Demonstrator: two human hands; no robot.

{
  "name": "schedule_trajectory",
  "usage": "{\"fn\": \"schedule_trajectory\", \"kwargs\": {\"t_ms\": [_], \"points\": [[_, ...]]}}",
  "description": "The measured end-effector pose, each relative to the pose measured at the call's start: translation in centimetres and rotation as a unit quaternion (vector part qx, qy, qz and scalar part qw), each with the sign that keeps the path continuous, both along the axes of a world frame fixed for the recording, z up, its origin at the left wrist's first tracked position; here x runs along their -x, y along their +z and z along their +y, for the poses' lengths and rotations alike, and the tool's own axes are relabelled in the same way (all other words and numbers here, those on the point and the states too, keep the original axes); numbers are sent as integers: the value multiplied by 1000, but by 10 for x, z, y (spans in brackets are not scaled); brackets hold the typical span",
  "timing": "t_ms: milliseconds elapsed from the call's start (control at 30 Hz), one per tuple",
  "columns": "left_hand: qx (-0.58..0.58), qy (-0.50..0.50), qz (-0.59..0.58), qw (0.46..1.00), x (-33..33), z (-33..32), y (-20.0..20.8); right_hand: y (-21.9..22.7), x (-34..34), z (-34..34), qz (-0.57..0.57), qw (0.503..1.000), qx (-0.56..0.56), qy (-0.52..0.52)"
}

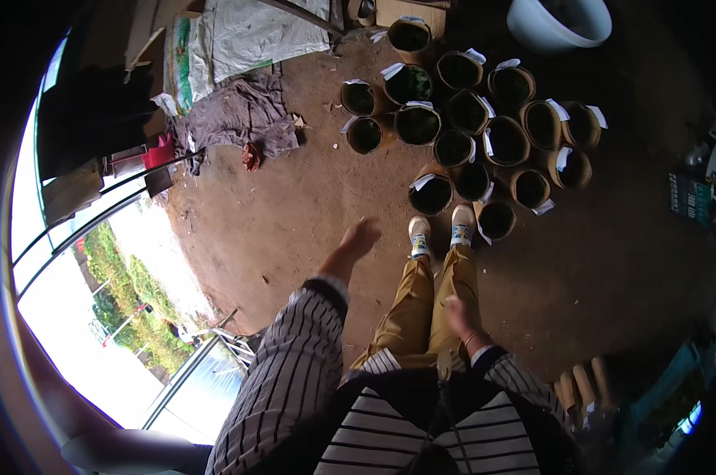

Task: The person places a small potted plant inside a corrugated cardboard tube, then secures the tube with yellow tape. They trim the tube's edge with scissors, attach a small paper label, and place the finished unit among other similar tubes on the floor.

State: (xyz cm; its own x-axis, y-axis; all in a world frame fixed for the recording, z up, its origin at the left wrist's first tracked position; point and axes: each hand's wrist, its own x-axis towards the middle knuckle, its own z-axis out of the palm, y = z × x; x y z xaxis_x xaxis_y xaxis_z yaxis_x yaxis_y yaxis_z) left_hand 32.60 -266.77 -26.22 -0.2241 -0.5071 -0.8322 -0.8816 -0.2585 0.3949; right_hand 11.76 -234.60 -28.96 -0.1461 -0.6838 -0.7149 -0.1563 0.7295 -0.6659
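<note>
My left hand (362,238) hangs over the bare brown floor, to the left of my shoes; motion smears its fingers, and nothing shows in it. Over my right trouser leg is my right hand (461,318), also blurred, its fingers too unclear to read. Nearest to my feet stands a brown open-topped cylindrical container (431,194) with a white tag on its rim. Several similar containers are grouped beyond it, among them one with dark green leafy matter inside (409,85). Both hands are apart from all the containers.
A white tub (560,28) stands at the far right. Grey cloth (243,115) and pale sacking (251,39) lie at the far left. A red thing (161,150) sits by the bright opening on the left. Brown rolls or tubes (583,385) are at the lower right.
</note>
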Motion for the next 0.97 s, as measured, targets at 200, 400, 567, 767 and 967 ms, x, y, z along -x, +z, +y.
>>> {"fn": "schedule_trajectory", "kwargs": {"t_ms": [200, 400, 567, 767, 967], "points": [[-206, 18, -79, 975, -121, 116, 85, 43, 82, 7, 125, 984, 8, 123], [413, -411, 104, 806, -223, 138, 78, 87, 148, 132, 197, 966, -162, 33], [52, 69, 22, 996, -106, 18, 95, 126, 106, 193, 175, 963, -207, 0], [156, -79, 140, 975, -77, 4, 41, 176, 83, 206, 148, 977, -151, -2], [166, -357, 90, 915, -27, -12, 40, 192, 89, 218, 127, 987, -78, -60]]}}
